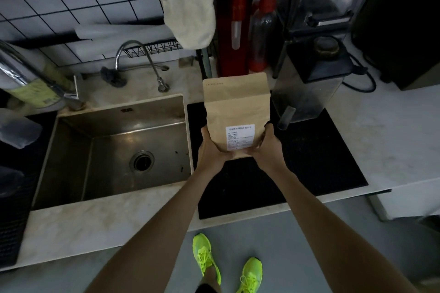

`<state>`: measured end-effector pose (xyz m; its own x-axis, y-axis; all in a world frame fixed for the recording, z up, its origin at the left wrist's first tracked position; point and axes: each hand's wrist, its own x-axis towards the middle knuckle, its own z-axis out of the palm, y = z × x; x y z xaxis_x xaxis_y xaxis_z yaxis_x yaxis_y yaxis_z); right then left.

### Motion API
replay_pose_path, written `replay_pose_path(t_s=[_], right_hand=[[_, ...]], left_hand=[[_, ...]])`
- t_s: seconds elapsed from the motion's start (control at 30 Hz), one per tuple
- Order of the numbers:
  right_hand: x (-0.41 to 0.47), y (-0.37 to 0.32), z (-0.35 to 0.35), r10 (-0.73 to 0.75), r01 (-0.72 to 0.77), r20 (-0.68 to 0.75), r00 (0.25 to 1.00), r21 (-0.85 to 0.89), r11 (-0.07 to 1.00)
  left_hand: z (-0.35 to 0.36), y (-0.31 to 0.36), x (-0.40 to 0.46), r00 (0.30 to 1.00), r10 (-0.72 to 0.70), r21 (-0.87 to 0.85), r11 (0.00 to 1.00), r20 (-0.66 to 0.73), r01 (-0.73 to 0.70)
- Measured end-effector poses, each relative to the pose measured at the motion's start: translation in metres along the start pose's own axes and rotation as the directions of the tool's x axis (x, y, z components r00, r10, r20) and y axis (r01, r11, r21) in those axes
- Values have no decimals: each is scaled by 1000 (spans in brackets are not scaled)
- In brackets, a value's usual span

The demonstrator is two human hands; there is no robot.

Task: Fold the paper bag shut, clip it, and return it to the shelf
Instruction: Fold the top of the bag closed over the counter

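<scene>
Your left hand and right hand wrap around the base of a brown paper bag, holding it upright above the black mat on the pale surface. The steel sink lies at nine o'clock, a red bottle at twelve.

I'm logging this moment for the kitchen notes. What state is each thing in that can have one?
Paper bag: upright, held at its base, top flat and unfolded, no clip on it.
Left hand: closed on the bag's lower left side.
Right hand: closed on the bag's lower right side.
Faucet: no water running.
Sink: no water standing in it, drain uncovered.
Cloth: hanging.
</scene>
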<state>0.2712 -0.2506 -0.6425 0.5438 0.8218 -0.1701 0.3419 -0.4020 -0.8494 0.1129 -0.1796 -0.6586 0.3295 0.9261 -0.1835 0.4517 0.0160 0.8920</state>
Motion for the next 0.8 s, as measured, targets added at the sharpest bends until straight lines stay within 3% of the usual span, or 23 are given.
replay_pose_path(t_s=[0.13,0.23,0.47,0.6,0.7,0.8], right_hand=[[-2,-4,-8,7,-6,69,998,-14,1000],[-3,-8,-17,15,-15,104,994,3,1000],[-9,-49,-43,-49,9,110,993,332,943],[-14,-79,-54,-181,180,-28,983,330,927],[-15,-89,-57,-303,319,-106,947,208,925],[-12,-91,-57,-298,298,-112,948,-16,954]], left_hand=[[-4,5,-3,999,-7,-26,1000,31,8],[-11,14,-4,998,20,-140,990,60,-11],[-33,49,-6,993,110,-399,910,-32,-113],[-47,78,-11,977,174,-275,940,-126,-203],[-51,93,-15,942,300,-136,938,-150,-320],[-55,103,-16,927,348,22,937,-138,-349]])
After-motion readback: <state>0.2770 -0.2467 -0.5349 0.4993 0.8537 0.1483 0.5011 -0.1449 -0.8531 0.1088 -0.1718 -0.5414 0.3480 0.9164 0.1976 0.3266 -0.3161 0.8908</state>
